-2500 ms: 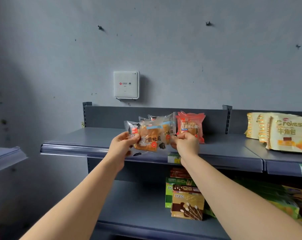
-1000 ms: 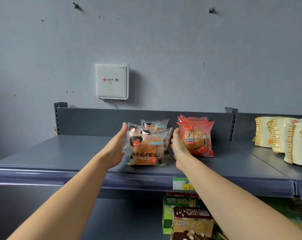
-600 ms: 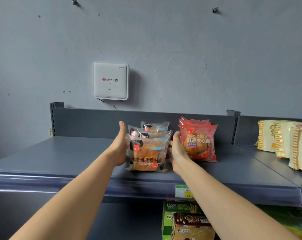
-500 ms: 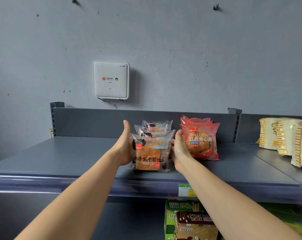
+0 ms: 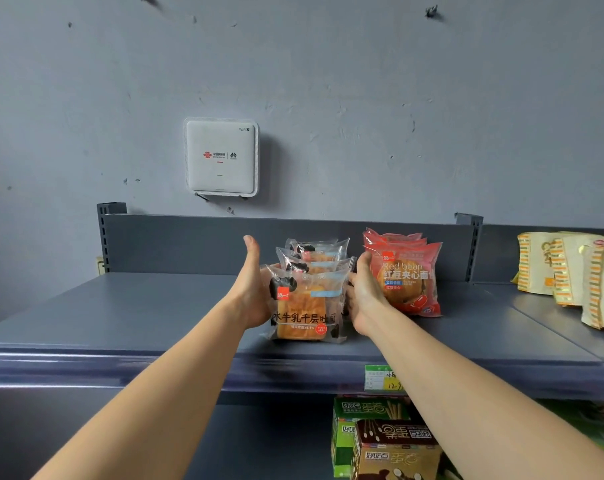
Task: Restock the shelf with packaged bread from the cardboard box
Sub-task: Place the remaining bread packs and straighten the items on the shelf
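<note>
Several clear-wrapped golden toast packs upright on grey shelf between flat-palmed hands

Grey-blue wall, scuffed, flecked; white WiFi box mounted on it; screws protruding near top

On the shelf I see the toast packs in a row front to back, my left hand at their left side, my right hand at their right. Bean bread packs stand just right, larger bags farther right, snack boxes below.
</note>
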{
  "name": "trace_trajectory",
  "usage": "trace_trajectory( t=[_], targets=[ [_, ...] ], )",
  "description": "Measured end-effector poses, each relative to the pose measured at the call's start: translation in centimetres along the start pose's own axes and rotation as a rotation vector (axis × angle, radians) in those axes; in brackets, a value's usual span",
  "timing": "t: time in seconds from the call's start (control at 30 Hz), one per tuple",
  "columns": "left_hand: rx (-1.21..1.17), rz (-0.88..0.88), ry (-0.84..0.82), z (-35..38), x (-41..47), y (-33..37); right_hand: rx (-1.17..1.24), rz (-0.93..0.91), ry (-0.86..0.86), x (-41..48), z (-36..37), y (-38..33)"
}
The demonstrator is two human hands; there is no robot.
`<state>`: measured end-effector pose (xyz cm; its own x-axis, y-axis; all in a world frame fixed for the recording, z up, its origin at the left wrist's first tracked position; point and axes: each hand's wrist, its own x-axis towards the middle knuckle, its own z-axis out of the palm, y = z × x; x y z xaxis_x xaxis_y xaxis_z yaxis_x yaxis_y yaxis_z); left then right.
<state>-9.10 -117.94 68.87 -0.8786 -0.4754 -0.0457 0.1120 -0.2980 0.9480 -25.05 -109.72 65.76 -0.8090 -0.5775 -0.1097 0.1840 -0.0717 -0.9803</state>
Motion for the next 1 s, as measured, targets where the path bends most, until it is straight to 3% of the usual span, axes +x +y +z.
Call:
trace_trajectory(
  t=[0.57,0.9,1.0],
  targets=[
    [0.036,-0.010,0.208,-1.9,3.2,0.2,-0.092,-0.053,0.032,-0.8,0.5,-3.0],
    [0.018,-0.113,0.048,-2.2,4.7,0.1,-0.036,0.012,-0.106,0.9,1.5,-2.6],
    [0.013,-0.123,0.036,-2.1,5.3,0.0,-0.047,0.022,-0.073,1.2,1.5,-2.5]
  ],
)
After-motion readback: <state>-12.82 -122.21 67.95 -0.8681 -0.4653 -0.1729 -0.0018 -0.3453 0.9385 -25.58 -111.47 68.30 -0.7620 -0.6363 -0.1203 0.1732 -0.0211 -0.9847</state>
